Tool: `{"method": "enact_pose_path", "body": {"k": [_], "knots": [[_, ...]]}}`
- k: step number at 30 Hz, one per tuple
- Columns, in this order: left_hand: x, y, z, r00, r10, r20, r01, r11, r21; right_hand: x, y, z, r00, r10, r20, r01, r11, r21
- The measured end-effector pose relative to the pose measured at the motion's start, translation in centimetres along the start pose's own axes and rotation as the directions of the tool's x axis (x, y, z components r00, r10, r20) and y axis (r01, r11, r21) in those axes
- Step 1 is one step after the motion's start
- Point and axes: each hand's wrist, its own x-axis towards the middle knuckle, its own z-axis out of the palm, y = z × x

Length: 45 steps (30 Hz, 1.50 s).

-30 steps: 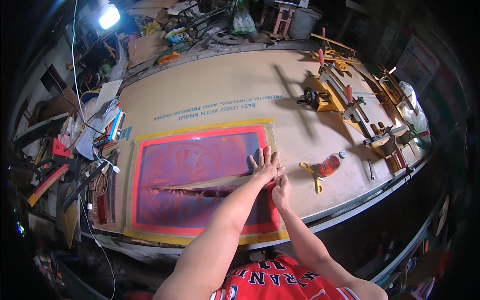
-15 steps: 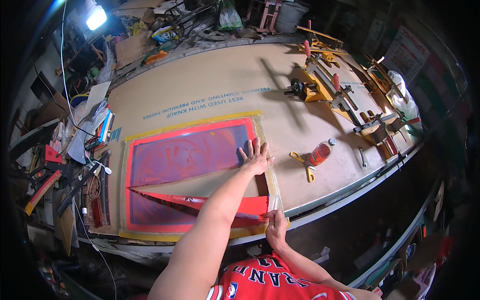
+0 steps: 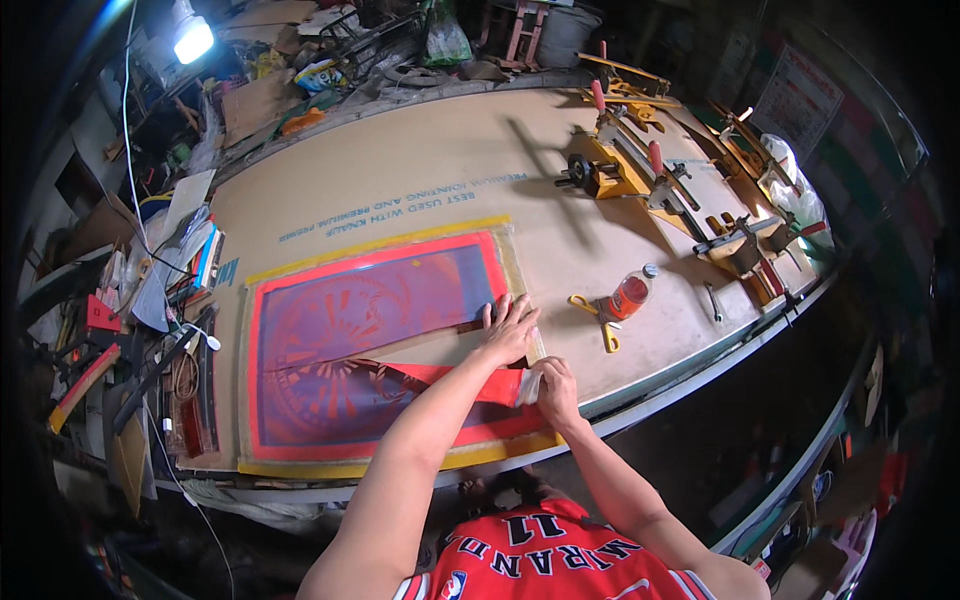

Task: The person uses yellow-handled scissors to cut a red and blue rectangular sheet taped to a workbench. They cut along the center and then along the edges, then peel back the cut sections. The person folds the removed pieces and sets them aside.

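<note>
Now pressing the spread-out left hand (image 3: pixel 510 330) down near three o'clock on the yellow-edged purple and red printing screen (image 3: pixel 345 300), laid flat on the brown board (image 3: pixel 400 150). Gripping a loose red flap (image 3: pixel 498 387) of that screen in the closed right hand (image 3: pixel 556 390), at five o'clock from the left. Having yellow-handled scissors (image 3: pixel 610 338) and a red-labelled bottle (image 3: pixel 630 293) side by side at one o'clock from there.

A bright bulb (image 3: pixel 193 42) lights the tabletop (image 3: pixel 400 150); clutter (image 3: pixel 345 50) lies heaped beyond; a poster (image 3: pixel 797 95) hangs at dim right.
</note>
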Motion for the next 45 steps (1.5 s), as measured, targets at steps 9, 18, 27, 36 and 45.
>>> {"method": "enact_pose_path", "body": {"k": [9,18,27,36,45], "knots": [[0.4,4.3,0.1,0.979,-0.2,-0.027,0.2,0.98,0.01,0.4,-4.0,0.7,0.925,0.379,0.007,-0.372,0.905,0.206],[1.1,4.0,0.2,0.982,-0.18,-0.066,0.18,0.984,0.008,-10.7,-9.0,-2.6,0.888,0.458,0.036,-0.457,0.875,0.161],[0.3,2.7,2.7,0.973,-0.126,-0.193,0.121,0.992,-0.041,-11.8,-6.2,-4.7,0.979,0.062,0.194,-0.102,0.974,0.204],[-2.7,6.6,2.1,0.932,-0.266,-0.248,0.217,0.954,-0.206,-6.8,-3.5,-3.4,0.995,-0.021,0.1,0.022,1.0,-0.009],[2.1,3.5,5.6,0.851,-0.179,-0.494,0.108,0.98,-0.17,-2.2,-4.1,1.2,0.97,0.101,-0.22,-0.122,0.989,-0.082]]}}
